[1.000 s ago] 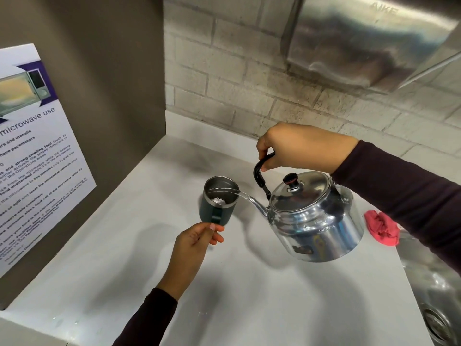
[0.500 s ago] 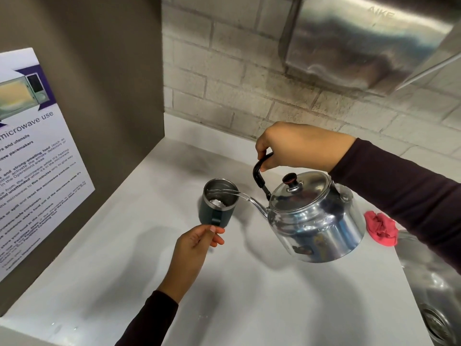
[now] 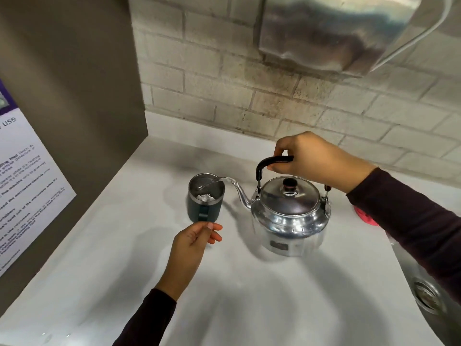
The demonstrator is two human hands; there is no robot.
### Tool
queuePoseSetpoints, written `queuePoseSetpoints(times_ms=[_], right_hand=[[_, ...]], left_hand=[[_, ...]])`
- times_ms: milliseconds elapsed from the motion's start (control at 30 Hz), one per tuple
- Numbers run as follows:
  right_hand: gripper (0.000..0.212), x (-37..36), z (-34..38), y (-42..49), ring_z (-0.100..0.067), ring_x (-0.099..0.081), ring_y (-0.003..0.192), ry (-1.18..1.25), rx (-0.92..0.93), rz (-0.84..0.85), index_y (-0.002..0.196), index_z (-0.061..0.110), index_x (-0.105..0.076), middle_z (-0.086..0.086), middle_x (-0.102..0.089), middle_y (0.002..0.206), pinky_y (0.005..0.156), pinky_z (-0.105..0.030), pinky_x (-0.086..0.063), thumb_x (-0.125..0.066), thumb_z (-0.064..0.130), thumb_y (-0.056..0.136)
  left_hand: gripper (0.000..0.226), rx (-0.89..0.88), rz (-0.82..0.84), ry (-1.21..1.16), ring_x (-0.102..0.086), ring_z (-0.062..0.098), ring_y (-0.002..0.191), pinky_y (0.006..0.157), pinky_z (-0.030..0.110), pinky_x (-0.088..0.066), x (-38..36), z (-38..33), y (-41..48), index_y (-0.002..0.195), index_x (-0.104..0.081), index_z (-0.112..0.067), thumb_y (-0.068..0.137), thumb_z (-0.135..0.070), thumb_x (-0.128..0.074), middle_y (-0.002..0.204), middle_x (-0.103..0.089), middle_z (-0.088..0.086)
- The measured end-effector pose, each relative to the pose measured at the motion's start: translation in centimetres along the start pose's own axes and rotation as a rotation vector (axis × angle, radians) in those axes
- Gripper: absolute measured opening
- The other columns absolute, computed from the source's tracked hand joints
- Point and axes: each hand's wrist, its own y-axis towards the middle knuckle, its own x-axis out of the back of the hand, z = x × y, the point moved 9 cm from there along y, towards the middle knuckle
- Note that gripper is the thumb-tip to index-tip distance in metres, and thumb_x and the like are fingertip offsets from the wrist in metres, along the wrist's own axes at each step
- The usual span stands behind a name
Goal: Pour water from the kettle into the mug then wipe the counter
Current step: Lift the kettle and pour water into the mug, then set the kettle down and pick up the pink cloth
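Steel kettle (image 3: 289, 211) handle gripped by right hand (image 3: 314, 159), left hand (image 3: 192, 243) fingers loosely curled beside mug (image 3: 205, 199)

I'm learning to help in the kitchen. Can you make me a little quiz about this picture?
1. True or false: the kettle spout reaches over the mug.
2. Which hand grips the kettle handle: A left, B right?
3. What colour is the cloth behind the right sleeve?

Key: 1 true. 2 B, the right hand; the left hand is near the mug's handle, its fingers curled. 3 Red.
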Motion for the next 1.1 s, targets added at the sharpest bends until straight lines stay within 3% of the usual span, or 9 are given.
queuePoseSetpoints(times_ms=[133, 300, 533, 633, 767, 967, 1100], right_hand=[[0.028, -1.1, -5.9, -2.5, -0.005, -0.045, 0.051, 0.160, -0.171, -0.095, 0.070, 0.019, -0.061, 0.010, -0.050, 0.058, 0.046, -0.023, -0.030, -0.073, 0.044, 0.074], [0.034, -2.9, -13.2, -5.4, -0.007, -0.044, 0.057, 0.308, -0.418, -0.179, 0.071, 0.010, -0.058, 0.005, -0.049, 0.062, 0.050, -0.024, -0.034, -0.072, 0.041, 0.076], [0.028, -5.9, -22.6, -8.6, -0.019, -0.043, 0.051, 0.610, -0.694, -0.234, 0.078, 0.004, -0.056, -0.009, -0.051, 0.065, 0.053, -0.031, -0.037, -0.069, 0.029, 0.081], [0.029, -6.7, -25.3, -8.6, -0.024, -0.044, 0.052, 0.678, -0.740, -0.279, 0.064, 0.010, -0.049, -0.016, -0.051, 0.067, 0.058, -0.037, -0.038, -0.067, 0.025, 0.081], [0.024, -7.2, -29.3, -7.8, -0.021, -0.046, 0.056, 0.687, -0.768, -0.350, 0.069, 0.010, -0.054, -0.010, -0.052, 0.065, 0.060, -0.036, -0.039, -0.069, 0.026, 0.077], [0.042, -6.5, -33.5, -5.2, -0.009, -0.044, 0.049, 0.565, -0.716, -0.350, 0.052, 0.019, -0.044, 0.003, -0.049, 0.054, 0.052, -0.023, -0.036, -0.068, 0.045, 0.076], [0.038, -5.8, -35.0, -4.4, -0.009, -0.048, 0.060, 0.422, -0.674, -0.322, 0.062, 0.015, -0.055, 0.006, -0.052, 0.062, 0.054, -0.022, -0.033, -0.065, 0.050, 0.077]], left_hand=[[0.032, 0.006, 0.045, 0.041, -0.067, 0.008, 0.074, 0.075, 0.024, -0.051, -1.8, 0.1, 0.0, 0.078, -0.071, -0.032, 0.095, -0.019, -0.046, 0.074, -0.075, -0.012], [0.036, 0.001, 0.099, 0.101, -0.067, 0.005, 0.073, 0.075, 0.025, -0.051, -5.0, 0.0, 0.4, 0.076, -0.071, -0.035, 0.095, -0.017, -0.046, 0.072, -0.074, -0.014], [0.040, -0.005, 0.185, 0.164, -0.066, 0.004, 0.071, 0.082, 0.036, -0.052, -10.5, -0.2, 1.3, 0.072, -0.071, -0.042, 0.094, -0.019, -0.046, 0.072, -0.074, -0.014], [0.035, -0.026, 0.217, 0.175, -0.064, 0.003, 0.070, 0.080, 0.032, -0.052, -12.7, -0.6, 1.5, 0.075, -0.071, -0.040, 0.094, -0.022, -0.047, 0.072, -0.073, -0.014], [0.032, -0.039, 0.235, 0.181, -0.066, 0.007, 0.074, 0.079, 0.027, -0.052, -15.3, -0.5, 1.8, 0.079, -0.070, -0.038, 0.094, -0.023, -0.046, 0.074, -0.074, -0.015], [0.038, -0.002, 0.209, 0.158, -0.068, 0.018, 0.079, 0.082, 0.033, -0.053, -16.9, 0.6, 2.1, 0.077, -0.072, -0.037, 0.094, -0.017, -0.045, 0.078, -0.075, -0.009], [0.040, 0.001, 0.207, 0.154, -0.068, 0.016, 0.078, 0.081, 0.031, -0.053, -17.1, 0.7, 1.8, 0.077, -0.073, -0.037, 0.094, -0.015, -0.045, 0.078, -0.075, -0.008]])
